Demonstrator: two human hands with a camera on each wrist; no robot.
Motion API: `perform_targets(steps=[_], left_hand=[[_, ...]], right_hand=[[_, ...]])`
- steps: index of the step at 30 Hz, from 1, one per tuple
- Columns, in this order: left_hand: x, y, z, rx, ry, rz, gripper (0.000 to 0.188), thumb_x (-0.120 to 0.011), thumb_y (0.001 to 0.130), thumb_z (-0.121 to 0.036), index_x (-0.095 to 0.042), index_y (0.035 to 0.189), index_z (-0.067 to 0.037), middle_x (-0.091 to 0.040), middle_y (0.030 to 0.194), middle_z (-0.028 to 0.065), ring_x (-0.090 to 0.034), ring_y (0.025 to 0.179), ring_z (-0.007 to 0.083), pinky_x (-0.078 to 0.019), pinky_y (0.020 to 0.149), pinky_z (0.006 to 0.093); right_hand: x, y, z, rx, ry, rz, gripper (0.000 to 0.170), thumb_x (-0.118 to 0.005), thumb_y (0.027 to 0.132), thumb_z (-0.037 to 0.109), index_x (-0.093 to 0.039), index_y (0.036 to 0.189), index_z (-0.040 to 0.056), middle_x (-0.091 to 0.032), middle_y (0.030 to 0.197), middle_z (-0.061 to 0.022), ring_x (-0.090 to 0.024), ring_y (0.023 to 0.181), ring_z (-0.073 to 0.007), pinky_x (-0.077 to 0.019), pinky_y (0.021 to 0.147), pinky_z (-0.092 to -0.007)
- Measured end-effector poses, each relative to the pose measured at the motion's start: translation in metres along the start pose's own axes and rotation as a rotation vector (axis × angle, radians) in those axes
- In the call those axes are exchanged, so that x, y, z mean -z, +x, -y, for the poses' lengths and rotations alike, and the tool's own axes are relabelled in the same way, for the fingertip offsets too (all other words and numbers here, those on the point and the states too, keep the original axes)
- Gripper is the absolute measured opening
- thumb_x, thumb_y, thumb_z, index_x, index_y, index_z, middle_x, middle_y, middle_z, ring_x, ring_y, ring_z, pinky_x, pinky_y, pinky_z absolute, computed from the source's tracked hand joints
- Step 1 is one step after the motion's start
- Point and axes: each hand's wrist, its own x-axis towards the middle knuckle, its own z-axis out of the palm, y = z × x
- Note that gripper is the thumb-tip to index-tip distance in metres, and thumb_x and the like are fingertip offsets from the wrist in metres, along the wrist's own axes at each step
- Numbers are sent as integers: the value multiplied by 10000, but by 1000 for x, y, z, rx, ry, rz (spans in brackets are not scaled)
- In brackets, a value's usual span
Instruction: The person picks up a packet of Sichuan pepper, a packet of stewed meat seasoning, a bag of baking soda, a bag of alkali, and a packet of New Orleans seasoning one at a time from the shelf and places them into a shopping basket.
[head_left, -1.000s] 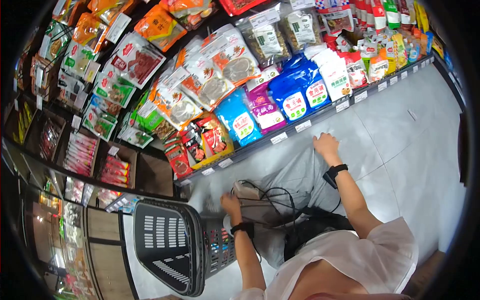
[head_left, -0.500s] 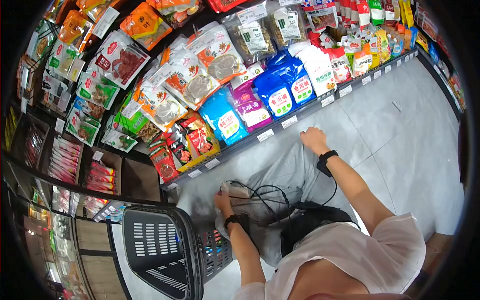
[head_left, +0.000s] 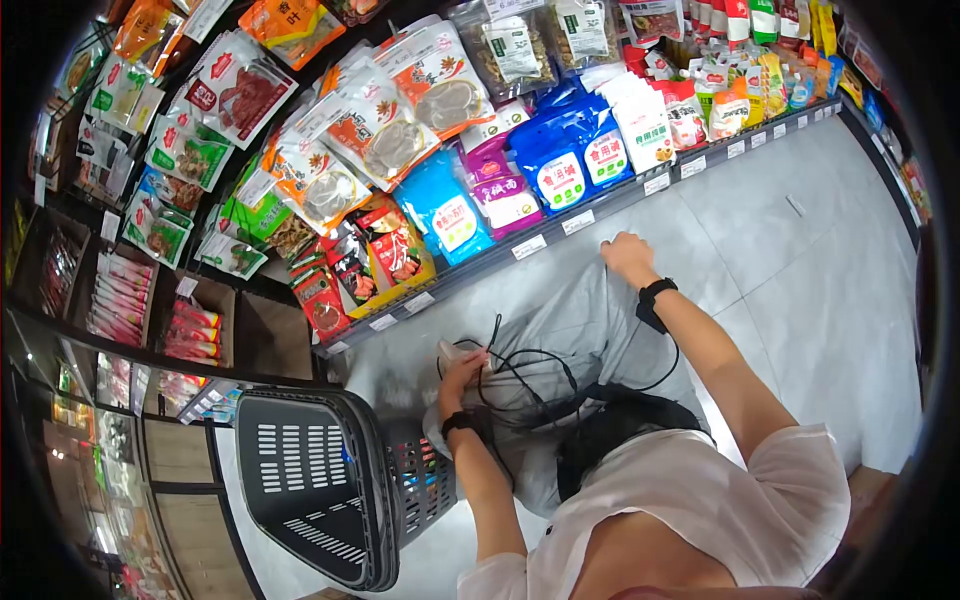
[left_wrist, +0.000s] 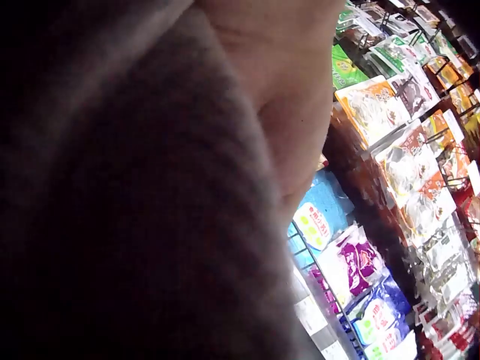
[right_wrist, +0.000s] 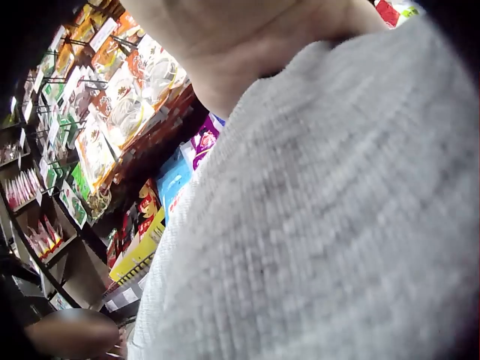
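My left hand (head_left: 462,378) is over the left knee, its fingers around a small pale box (head_left: 453,352) with black cables (head_left: 520,375) looped beside it. Part of the box is hidden by the hand. On the right knee of the grey trousers (head_left: 575,330) rests my right hand (head_left: 629,258), fingers loosely bent and holding nothing. In the left wrist view, the base of the left hand (left_wrist: 289,112) shows beside dark cloth. The right wrist view has the heel of the right hand (right_wrist: 255,45) against grey fabric (right_wrist: 315,202); both hands' fingertips are out of sight there.
A dark shopping basket (head_left: 300,470) stands by the left arm. In front, a low shelf edge (head_left: 480,258) carries blue bags (head_left: 560,165), a light-blue bag (head_left: 445,215) and a purple bag (head_left: 495,185). More packets (head_left: 235,85) hang at left. Grey floor tiles (head_left: 770,230) lie at right.
My left hand has risen towards the shelf and now covers much of the pale box, which has tilted; a cable loop stands higher. The right hand stays on the knee. The view has shifted slightly.
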Motion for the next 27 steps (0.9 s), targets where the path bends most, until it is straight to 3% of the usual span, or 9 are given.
perform_targets(steps=[6,9,13,16,18,20,22,25,27], left_hand=[[37,47,59,62,-27,-269,321,-487,868,-276,-593,1054,-37,-569,858,-9,-540,775,110,-443,695,236],[30,35,41,-72,-10,-276,283,-488,869,-227,-571,1009,5,-529,800,4,-517,729,108,-446,653,243],[22,29,23,67,-400,-209,323,-438,892,-231,-503,1098,11,-535,910,71,-529,775,156,-453,698,273],[20,40,13,20,-405,-263,324,-450,882,-279,-531,1058,-19,-536,887,63,-549,791,181,-454,688,299],[49,65,44,-169,155,-209,319,-450,881,-288,-523,1050,-28,-532,924,77,-551,805,203,-453,706,321],[46,73,38,-148,176,-178,312,-454,884,-281,-502,1052,-23,-524,964,99,-544,830,221,-452,721,342],[8,52,-6,99,-330,-170,307,-464,891,-259,-468,1064,-6,-512,1009,130,-528,863,237,-448,734,362],[-3,60,-15,169,-576,-178,333,-465,888,-279,-447,1080,-7,-498,1032,154,-517,857,239,-442,712,348],[17,78,19,-62,-474,-126,333,-468,884,-288,-443,1076,-17,-504,1006,165,-510,850,237,-434,699,333]], right_hand=[[-2,0,0,19,1,1,391,-445,791,347,-629,957,45,-604,1025,-168,-556,981,-342,-433,842,-404],[-1,0,-2,27,3,-24,384,-446,787,346,-633,941,48,-607,1013,-167,-558,982,-335,-432,838,-411],[-3,-1,-5,36,4,-36,375,-443,789,344,-638,923,54,-611,1002,-156,-557,980,-325,-432,827,-408],[-3,1,-5,44,3,-29,364,-443,790,332,-640,923,57,-611,1004,-152,-555,980,-320,-434,821,-399],[-5,2,-4,45,2,-24,356,-443,791,323,-641,921,58,-612,1003,-149,-555,982,-316,-434,819,-395],[-8,5,-5,39,2,-20,348,-444,792,314,-643,919,58,-613,1000,-147,-554,985,-313,-433,818,-392],[-9,6,-6,38,-3,-19,347,-443,793,312,-643,918,58,-614,999,-143,-555,981,-309,-433,814,-392],[-7,4,-5,29,-2,-17,341,-449,794,311,-643,917,58,-615,997,-136,-554,979,-304,-429,813,-398],[-4,3,-5,31,0,-21,336,-455,794,310,-644,914,60,-615,995,-131,-552,979,-303,-425,816,-402]])
